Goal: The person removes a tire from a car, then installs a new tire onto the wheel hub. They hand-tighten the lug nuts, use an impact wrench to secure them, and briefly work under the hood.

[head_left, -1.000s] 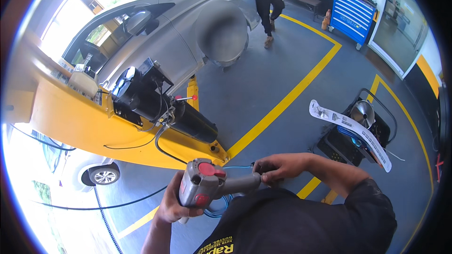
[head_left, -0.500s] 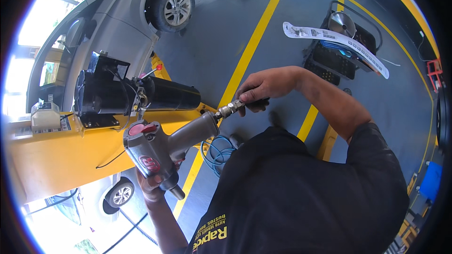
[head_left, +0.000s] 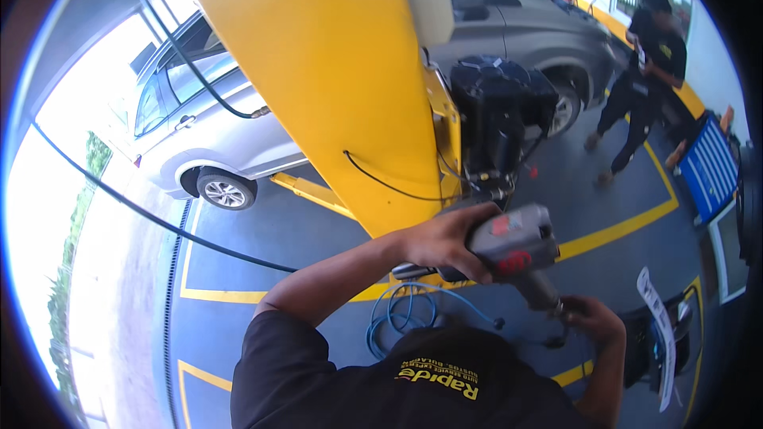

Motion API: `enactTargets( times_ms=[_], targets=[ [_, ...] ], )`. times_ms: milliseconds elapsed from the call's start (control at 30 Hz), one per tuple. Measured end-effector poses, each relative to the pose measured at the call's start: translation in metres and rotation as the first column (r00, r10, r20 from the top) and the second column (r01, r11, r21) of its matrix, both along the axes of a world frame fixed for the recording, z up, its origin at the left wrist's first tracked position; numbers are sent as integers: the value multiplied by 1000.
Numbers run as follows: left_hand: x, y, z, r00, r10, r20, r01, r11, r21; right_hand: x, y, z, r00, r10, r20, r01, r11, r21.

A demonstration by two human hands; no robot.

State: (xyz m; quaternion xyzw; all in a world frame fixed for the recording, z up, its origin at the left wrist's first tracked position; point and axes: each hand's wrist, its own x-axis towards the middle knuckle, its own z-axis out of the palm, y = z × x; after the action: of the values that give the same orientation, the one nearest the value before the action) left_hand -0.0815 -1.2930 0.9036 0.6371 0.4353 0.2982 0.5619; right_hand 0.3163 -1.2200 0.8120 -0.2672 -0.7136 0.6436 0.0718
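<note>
My left hand (head_left: pixel 449 242) grips a grey pneumatic impact wrench (head_left: pixel 515 238) with red markings by its body, in front of the yellow lift column (head_left: pixel 310 71). My right hand (head_left: pixel 592 322) is closed around the metal air fitting (head_left: pixel 556 306) at the end of the wrench's handle, partly blurred. A blue coiled hose (head_left: pixel 373 326) lies on the floor behind the wrench, just beyond my dark shirt.
A black pump unit (head_left: pixel 497 103) is mounted on the column. Silver (head_left: pixel 199 143) and grey (head_left: pixel 532 36) cars stand either side. A co-worker (head_left: pixel 648 56) stands at right near a blue tool cabinet (head_left: pixel 707 167). A cart (head_left: pixel 640 338) stands lower right; hoses hang at left.
The view has swung left, bringing the column to the centre. The wrench and my hands appear further right and the wrench is turned differently. The co-worker is in fuller view again.
</note>
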Motion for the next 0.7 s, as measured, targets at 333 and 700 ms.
enactTargets(
  times_ms=[333, 700],
  targets=[
    [8, -5, 74, 808, 240, -539, 314, 599, 737, -67, -28, -60, 947, -127, -295, 68, 977, -202],
    [-515, 15, 294, -83, 996, -45, -336, 15, 942, -20, -85, -81, 898, -436, 59, 399, 864, 307]
  ],
)
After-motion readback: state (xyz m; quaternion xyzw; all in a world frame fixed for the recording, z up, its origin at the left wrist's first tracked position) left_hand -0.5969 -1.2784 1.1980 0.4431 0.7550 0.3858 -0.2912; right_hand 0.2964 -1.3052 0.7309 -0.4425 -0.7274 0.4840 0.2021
